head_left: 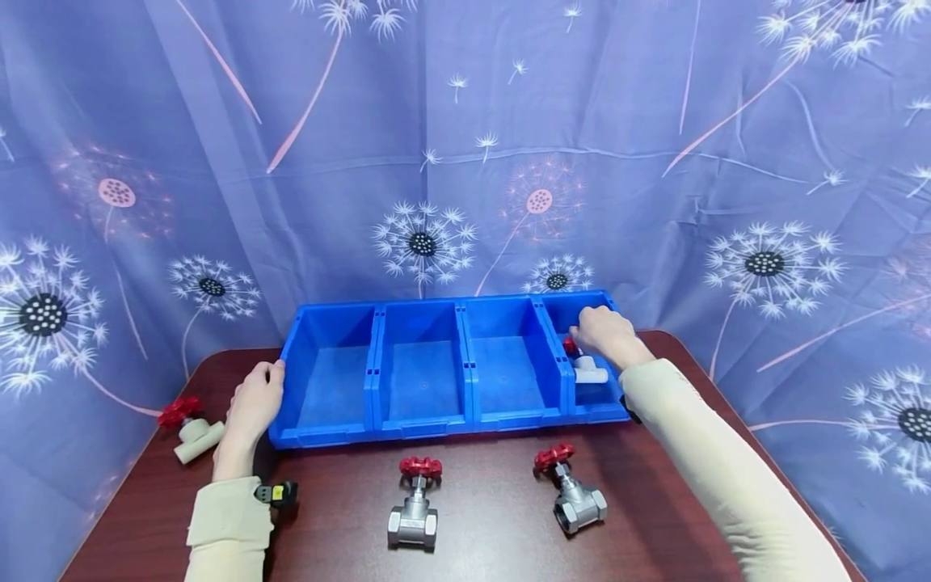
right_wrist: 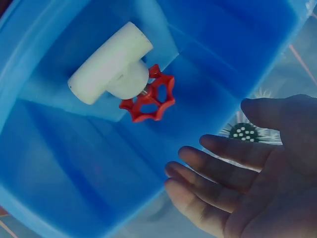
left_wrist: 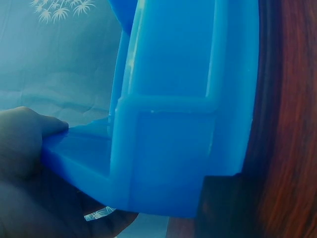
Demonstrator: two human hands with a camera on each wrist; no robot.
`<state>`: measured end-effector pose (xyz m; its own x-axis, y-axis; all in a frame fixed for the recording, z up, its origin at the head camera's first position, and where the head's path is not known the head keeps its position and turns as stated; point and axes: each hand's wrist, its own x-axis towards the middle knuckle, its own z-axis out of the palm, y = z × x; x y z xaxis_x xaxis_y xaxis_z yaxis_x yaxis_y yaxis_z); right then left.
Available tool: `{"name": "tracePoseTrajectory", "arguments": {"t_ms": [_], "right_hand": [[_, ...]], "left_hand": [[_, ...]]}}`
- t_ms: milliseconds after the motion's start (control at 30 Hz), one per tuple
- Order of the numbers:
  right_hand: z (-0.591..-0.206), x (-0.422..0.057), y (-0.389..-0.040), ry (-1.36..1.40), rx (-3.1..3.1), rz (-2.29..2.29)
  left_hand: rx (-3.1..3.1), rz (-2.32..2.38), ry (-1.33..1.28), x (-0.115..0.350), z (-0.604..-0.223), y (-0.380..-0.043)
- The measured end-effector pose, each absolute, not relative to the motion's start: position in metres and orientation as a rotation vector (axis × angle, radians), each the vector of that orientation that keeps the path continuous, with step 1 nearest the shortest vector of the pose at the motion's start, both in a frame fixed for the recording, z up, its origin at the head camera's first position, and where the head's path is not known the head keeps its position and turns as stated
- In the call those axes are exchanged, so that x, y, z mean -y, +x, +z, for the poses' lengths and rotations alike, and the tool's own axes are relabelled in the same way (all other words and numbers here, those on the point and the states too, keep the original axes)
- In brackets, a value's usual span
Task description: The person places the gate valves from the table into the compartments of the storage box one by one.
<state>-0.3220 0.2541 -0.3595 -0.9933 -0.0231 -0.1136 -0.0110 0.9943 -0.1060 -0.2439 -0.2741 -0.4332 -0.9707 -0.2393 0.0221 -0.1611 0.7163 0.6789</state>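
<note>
A blue bin point(head_left: 429, 428) with a row of compartments stands near the back of the table. My left hand point(head_left: 256, 402) grips the rim of its left end wall; in the left wrist view the thumb point(left_wrist: 52, 125) lies on one side of the blue plastic and fingers on the other. My right hand point(head_left: 609, 335) is over the rightmost compartment. There lies a white plastic valve point(right_wrist: 110, 63) with a red handwheel point(right_wrist: 166, 94). In the right wrist view the right fingers point(right_wrist: 218, 166) are spread loosely, apart from the valve and holding nothing.
Two metal valves with red handwheels, one point(head_left: 412, 521) in front of the bin's middle and one point(head_left: 579, 505) to its right, lie on the brown table point(head_left: 494, 558). Another white plastic valve point(head_left: 195, 432) lies left of my left hand. A patterned curtain point(head_left: 494, 105) hangs behind.
</note>
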Motion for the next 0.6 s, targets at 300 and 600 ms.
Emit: {"name": "tracePoseTrajectory", "arguments": {"t_ms": [300, 600], "right_hand": [[-0.354, -0.257, -0.301, -0.232, -3.053, -0.116], [-0.344, -0.257, -0.277, -0.375, -3.154, -0.001]], "left_hand": [[2.803, -1.101, 0.338, 0.272, -0.434, -0.244], [2.819, -1.112, 0.350, 0.272, -0.432, -0.244]]}}
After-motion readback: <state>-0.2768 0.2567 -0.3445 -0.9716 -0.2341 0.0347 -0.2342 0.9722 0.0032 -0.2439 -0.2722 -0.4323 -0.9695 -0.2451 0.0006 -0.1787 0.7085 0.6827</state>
